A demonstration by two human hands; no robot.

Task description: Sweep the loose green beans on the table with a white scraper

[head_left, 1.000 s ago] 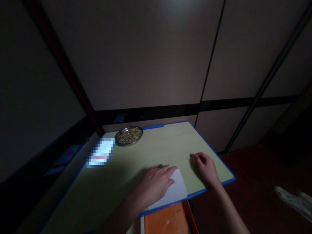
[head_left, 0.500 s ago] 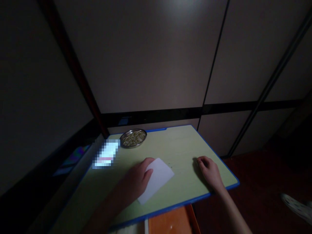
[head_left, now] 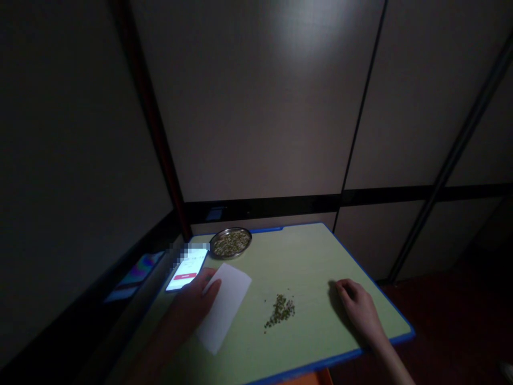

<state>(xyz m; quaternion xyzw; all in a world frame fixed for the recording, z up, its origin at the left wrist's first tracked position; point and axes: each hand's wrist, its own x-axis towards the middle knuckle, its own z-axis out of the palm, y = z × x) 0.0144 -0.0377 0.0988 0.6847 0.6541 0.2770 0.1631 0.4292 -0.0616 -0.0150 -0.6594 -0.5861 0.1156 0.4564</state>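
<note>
My left hand [head_left: 202,291] is closed on a white piece of paper [head_left: 228,305], with the thumb on top. The paper is tilted and stands out to the right of the fingers, over the table. Right of it, a loose pile of small green bean-like grains [head_left: 281,309] lies on the tabletop, a few scattered at its edges. My right hand [head_left: 358,306] rests near the table's right side, fingers curled and thumb against them. Nothing shows in it, though its palm is in shadow. It is apart from the grains.
The pale green table [head_left: 304,256] has a blue rim. A round metal dish [head_left: 231,243] with similar grains stands at its back left. Beside it lies a lit phone [head_left: 188,270]. Cabinet panels [head_left: 260,107] rise behind the table. Below the front edge is something orange [head_left: 306,378].
My left hand has moved the paper to the left, and the pile of grains now shows where the paper was. My right hand stays curled at the right. The camera view has shifted slightly.
</note>
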